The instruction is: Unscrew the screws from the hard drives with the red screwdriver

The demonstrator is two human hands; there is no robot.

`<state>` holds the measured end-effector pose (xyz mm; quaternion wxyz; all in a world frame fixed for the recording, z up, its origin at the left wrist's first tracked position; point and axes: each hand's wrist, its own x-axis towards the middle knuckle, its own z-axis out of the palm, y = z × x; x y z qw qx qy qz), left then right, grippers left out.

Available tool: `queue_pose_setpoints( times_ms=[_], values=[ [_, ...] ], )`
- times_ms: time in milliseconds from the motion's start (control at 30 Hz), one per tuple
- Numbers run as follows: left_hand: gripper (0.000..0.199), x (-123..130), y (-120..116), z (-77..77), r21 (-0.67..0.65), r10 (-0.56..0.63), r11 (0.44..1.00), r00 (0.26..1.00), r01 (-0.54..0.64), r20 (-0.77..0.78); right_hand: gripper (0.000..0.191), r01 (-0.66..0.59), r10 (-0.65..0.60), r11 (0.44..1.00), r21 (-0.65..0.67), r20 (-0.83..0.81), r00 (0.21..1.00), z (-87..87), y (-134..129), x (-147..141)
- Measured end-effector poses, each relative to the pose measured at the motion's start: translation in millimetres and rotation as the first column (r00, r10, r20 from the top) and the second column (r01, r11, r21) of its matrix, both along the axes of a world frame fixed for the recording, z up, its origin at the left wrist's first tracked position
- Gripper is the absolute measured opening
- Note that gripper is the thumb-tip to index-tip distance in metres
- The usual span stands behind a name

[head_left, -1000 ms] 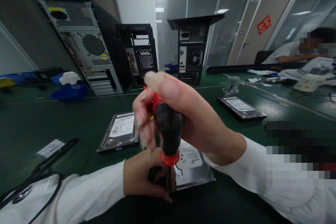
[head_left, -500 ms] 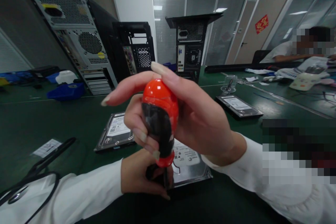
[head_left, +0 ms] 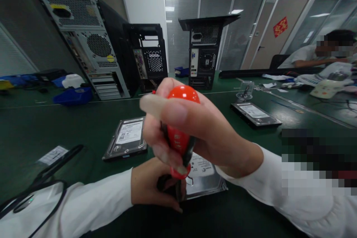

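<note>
My right hand is closed round the red and black handle of a screwdriver, its thumb across the front. The screwdriver stands nearly upright, shaft down, over the left end of a hard drive with a white label. Low on the left, my left hand grips that end of the drive, thumb at the near side, fingers round the shaft's lower part. The screwdriver's tip and whatever it touches are hidden. Another hard drive lies just beyond my left hand.
A third hard drive lies to the right, near a clear cup. Computer cases stand along the back, with a blue tray at left. A black cable lies by my left sleeve. A person sits far right.
My right hand has turned the screwdriver handle. Its index finger, stretched out before, is now curled in, and the thumb has swung across the handle's front. My left hand stays on the drive.
</note>
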<state>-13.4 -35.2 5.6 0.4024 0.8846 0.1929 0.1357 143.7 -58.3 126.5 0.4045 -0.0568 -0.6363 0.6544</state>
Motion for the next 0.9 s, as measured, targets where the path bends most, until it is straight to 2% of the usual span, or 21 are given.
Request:
queue_pose_setpoints(
  times_ms=[167,267,333,500,667,767,900],
  values=[
    [0.021,2.1,3.6,5.6,0.04,-0.092,0.995,0.996,0.092,-0.019,0.026,-0.051,0.05,0.998,-0.034,-0.037,0.998,-3.3,4.4,-0.1],
    [0.02,2.7,3.8,9.1,0.093,-0.102,0.99,0.995,0.102,-0.008,0.033,-0.14,0.141,0.99,0.016,-0.094,0.986,-4.6,10.9,1.6],
    [0.02,3.0,2.5,10.0,0.092,-0.086,0.992,0.996,0.085,0.01,0.039,-0.16,0.162,0.986,0.039,-0.077,0.984,-4.7,12.8,3.0],
    [0.019,4.0,0.3,9.3,0.053,-0.066,0.996,0.997,0.065,0.026,0.04,-0.037,0.037,0.999,0.019,-0.048,0.998,-2.7,8.1,5.5],
    [0.018,3.4,1.3,7.2,-0.001,-0.061,0.998,0.998,0.061,0.031,0.029,-0.055,0.061,0.996,0.07,-0.101,0.993,-2.2,5.7,3.8],
    [0.02,2.9,2.0,7.1,0.024,-0.068,0.997,0.997,0.067,0.021,0.015,-0.025,0.027,1.0,0.017,-0.107,0.994,-3.7,3.6,1.8],
    [0.02,3.3,3.1,10.7,0.099,-0.11,0.989,0.994,0.109,0.01,0.02,-0.029,0.032,0.999,0.025,-0.125,0.992,-5.9,2.8,0.6]
  ],
)
